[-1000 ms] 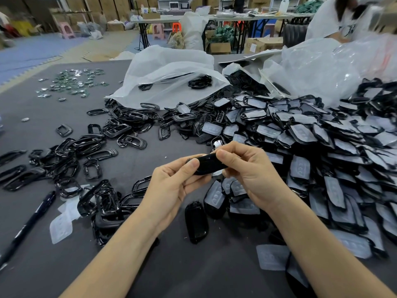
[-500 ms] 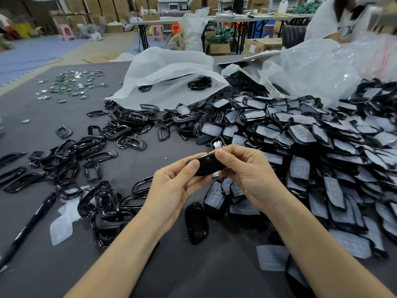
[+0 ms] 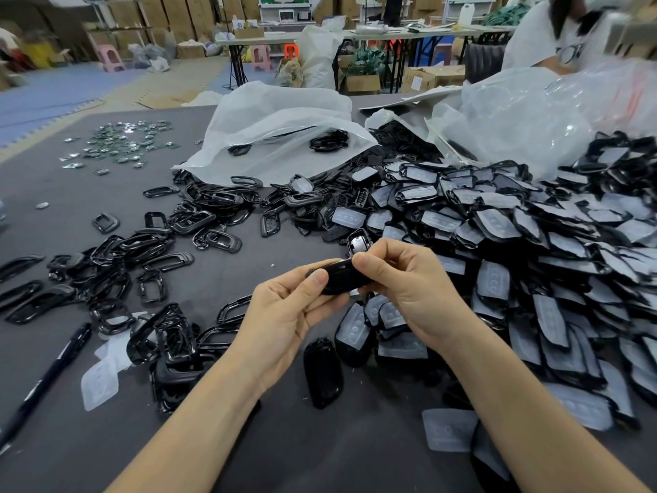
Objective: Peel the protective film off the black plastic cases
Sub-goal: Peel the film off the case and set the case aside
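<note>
Head view: whatever is printed on the far cardboard boxes is too blurred to read (the same goes for the film in front of me). My left fingers curl round one end of a glossy black oval plastic case, thumb on top. My right fingers pinch its other end. I hold it above the dark grey surface, just beside the heap of black cases with whitish film. Below my hands a bare glossy black case lies flat.
</note>
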